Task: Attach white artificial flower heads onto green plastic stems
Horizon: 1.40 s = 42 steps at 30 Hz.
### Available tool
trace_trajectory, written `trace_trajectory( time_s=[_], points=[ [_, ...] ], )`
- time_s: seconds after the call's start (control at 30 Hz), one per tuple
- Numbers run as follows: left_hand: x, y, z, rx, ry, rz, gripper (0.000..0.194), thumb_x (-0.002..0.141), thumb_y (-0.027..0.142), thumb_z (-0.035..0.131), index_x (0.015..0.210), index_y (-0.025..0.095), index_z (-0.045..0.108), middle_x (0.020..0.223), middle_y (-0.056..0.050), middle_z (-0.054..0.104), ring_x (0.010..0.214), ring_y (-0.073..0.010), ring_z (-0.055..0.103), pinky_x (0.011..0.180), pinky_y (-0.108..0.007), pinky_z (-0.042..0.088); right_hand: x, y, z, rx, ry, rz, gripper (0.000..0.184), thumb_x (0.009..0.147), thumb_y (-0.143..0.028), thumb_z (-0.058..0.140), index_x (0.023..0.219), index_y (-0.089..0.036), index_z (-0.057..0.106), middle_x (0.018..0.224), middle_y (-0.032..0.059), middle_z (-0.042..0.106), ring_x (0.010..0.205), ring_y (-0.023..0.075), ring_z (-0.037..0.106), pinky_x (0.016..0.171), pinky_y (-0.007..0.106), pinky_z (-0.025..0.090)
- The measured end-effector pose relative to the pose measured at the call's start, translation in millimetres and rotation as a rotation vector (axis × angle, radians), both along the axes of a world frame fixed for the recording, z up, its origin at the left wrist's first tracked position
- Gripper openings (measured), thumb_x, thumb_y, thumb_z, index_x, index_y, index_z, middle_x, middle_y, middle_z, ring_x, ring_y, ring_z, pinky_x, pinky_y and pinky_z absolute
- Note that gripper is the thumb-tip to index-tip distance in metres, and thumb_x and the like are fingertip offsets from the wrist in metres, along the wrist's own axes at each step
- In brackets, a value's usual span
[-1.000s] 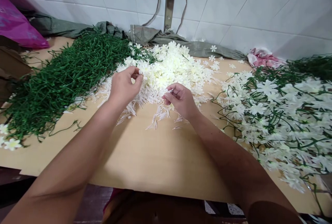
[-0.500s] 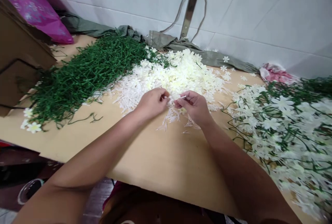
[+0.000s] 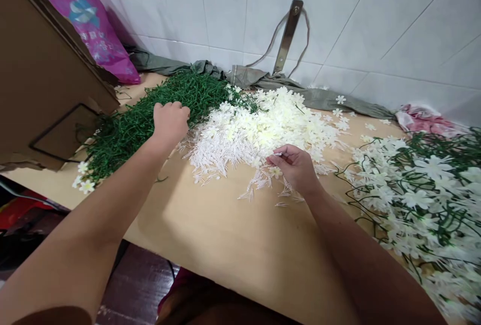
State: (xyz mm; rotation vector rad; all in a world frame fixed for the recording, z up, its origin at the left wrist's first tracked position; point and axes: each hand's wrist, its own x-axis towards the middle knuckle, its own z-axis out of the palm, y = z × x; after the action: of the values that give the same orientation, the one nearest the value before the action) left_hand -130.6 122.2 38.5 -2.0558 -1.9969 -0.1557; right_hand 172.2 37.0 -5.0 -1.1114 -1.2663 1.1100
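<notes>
My left hand is over the pile of green artificial stems, knuckles up. Its fingertips point down and are hidden behind the hand, so their grip does not show. My right hand is closed in a pinch on a small white flower part, too small to make out fully. It hovers at the front edge of a heap of white artificial flower heads. Thin white stamens lie in a mass left of the right hand, with a few loose sprigs nearer me.
Flowers on green stems are piled on the right of the table. A cardboard box and a pink plastic bag stand at the left. Grey cloth runs along the tiled wall, with a pink-white cloth at back right.
My left hand has parted from the right and moved left to the green stems. The right hand keeps its pinch near the flower heap. The view has shifted slightly.
</notes>
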Motion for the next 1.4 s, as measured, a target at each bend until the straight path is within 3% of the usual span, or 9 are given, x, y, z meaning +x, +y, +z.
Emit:
trace_trajectory(
  time_s=[0.17,0.3,0.37,0.47,0.6,0.73,1.1,1.27,1.4],
  points=[
    [-6,1,20.4,0.102,-0.167,0.004,0.027,0.088,0.022,0.042,0.094,0.017,0.068,0.102,-0.012,0.067,0.101,-0.0269,0.059,0.085,-0.04,0.039,0,1,1.4,0.005,0.005,0.002,0.042,0.049,-0.05,0.084,0.068,-0.02,0.061,0.056,-0.003,0.067,0.056,0.0129,0.067,0.058,0.027,0.056],
    [-17,10,47.5,0.349,-0.77,-0.064,0.019,0.084,0.033,0.055,0.091,0.02,0.066,0.086,-0.002,0.066,0.085,-0.0179,0.059,0.082,-0.036,0.045,0,0,2.3,0.0,0.03,0.008,0.04,0.051,-0.046,0.085,0.069,-0.019,0.061,0.056,-0.0027,0.066,0.058,0.0126,0.066,0.059,0.026,0.055],
    [-14,9,59.4,0.369,-0.895,-0.063,0.015,0.082,0.037,0.059,0.086,0.023,0.063,0.08,0.0,0.066,0.073,-0.0149,0.06,0.072,-0.034,0.049,1,-1,3.8,-0.002,0.049,0.012,0.038,0.053,-0.044,0.085,0.071,-0.019,0.061,0.057,-0.0023,0.067,0.059,0.0131,0.067,0.061,0.028,0.056],
    [15,-9,65.2,0.302,-1.228,-0.266,0.016,0.066,0.032,0.075,0.071,0.024,0.062,0.074,0.002,0.065,0.072,-0.015,0.06,0.076,-0.037,0.05,0,-4,9.2,0.046,0.076,0.017,0.032,0.059,-0.04,0.083,0.074,-0.02,0.064,0.067,-0.0011,0.067,0.067,0.0131,0.067,0.066,0.029,0.056],
    [77,-48,45.1,-0.217,-1.377,-0.438,0.013,0.061,0.011,0.071,0.071,0.015,0.064,0.068,-0.001,0.064,0.066,-0.0117,0.058,0.073,-0.034,0.049,-4,-12,18.0,0.201,0.055,0.084,0.02,0.065,-0.033,0.08,0.071,-0.022,0.065,0.093,0.0024,0.067,0.094,0.0156,0.064,0.078,0.031,0.055],
    [120,-68,18.6,-0.465,-1.5,-0.516,0.019,0.065,0.014,0.07,0.082,0.014,0.064,0.073,-0.001,0.065,0.069,-0.0113,0.06,0.071,-0.03,0.049,-10,-17,18.0,0.208,-0.032,0.152,0.014,0.069,-0.029,0.076,0.072,-0.022,0.065,0.098,0.0037,0.064,0.097,0.0161,0.063,0.085,0.034,0.054],
    [127,-69,-11.9,-0.382,-1.412,-0.468,0.018,0.065,0.014,0.067,0.082,0.014,0.062,0.077,-0.002,0.065,0.069,-0.0101,0.056,0.067,-0.026,0.045,-7,-9,11.9,0.069,0.053,0.101,0.024,0.062,-0.035,0.08,0.073,-0.021,0.064,0.083,0.0003,0.064,0.072,0.0109,0.061,0.066,0.028,0.055],
    [127,-68,-15.9,-0.44,-1.709,-0.291,0.03,0.062,0.023,0.075,0.089,0.015,0.064,0.084,-0.003,0.067,0.075,-0.0117,0.061,0.071,-0.026,0.048,-10,-12,11.8,0.1,0.104,-0.003,0.02,0.067,-0.034,0.078,0.074,-0.022,0.063,0.081,-0.0006,0.066,0.072,0.0124,0.065,0.07,0.031,0.058],
    [133,-73,-18.6,-0.584,-1.863,-0.196,0.019,0.068,0.03,0.073,0.079,0.016,0.067,0.08,-0.004,0.068,0.071,-0.0106,0.06,0.069,-0.025,0.048,-16,-15,10.3,0.145,0.146,-0.089,0.018,0.069,-0.032,0.077,0.074,-0.023,0.062,0.087,0.0001,0.066,0.079,0.0132,0.065,0.079,0.033,0.059]
  ],
)
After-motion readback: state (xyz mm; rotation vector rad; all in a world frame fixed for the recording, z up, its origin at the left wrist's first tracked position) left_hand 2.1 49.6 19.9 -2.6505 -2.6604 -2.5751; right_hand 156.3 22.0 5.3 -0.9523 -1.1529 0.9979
